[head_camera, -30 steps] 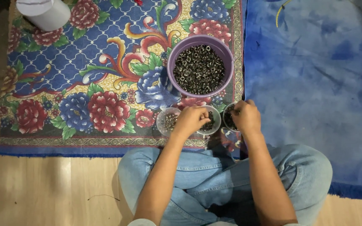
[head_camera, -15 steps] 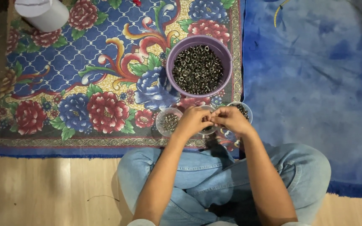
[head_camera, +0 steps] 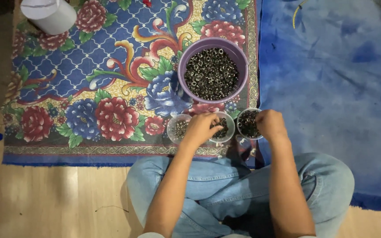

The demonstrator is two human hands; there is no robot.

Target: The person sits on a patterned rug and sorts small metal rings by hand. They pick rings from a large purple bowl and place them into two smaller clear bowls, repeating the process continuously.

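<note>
Three small clear cups are lined up at the near edge of a flowered rug (head_camera: pixel 89 88), just below a purple bowl (head_camera: pixel 212 70) heaped with small dark metal rings (head_camera: pixel 210 75); the left cup (head_camera: pixel 177 128), the middle cup (head_camera: pixel 224 128) and the right cup (head_camera: pixel 248 123) each hold a smaller share of the same rings. Half a second earlier both hands were drawn together over the middle cup; now they are parted. The left hand (head_camera: pixel 200 128) is laid over the gap between the left and middle cups, its fingers curled down and pinched near the rings in the middle cup; whether a ring is actually held there cannot be told. The right hand (head_camera: pixel 270 124) is moved out beside the right cup, touching its rim, and is closed into a loose fist; what, if anything, is kept inside it is hidden. The parting suggests that one joining of parts is finished and fresh pieces are being picked. Crossed legs in blue jeans (head_camera: pixel 243 189) are seen below; a blue mat (head_camera: pixel 331 88) is spread to the right, a white tub (head_camera: pixel 49 15) is left at the rug's far corner, and wooden floor (head_camera: pixel 58 198) shows at the near side.
</note>
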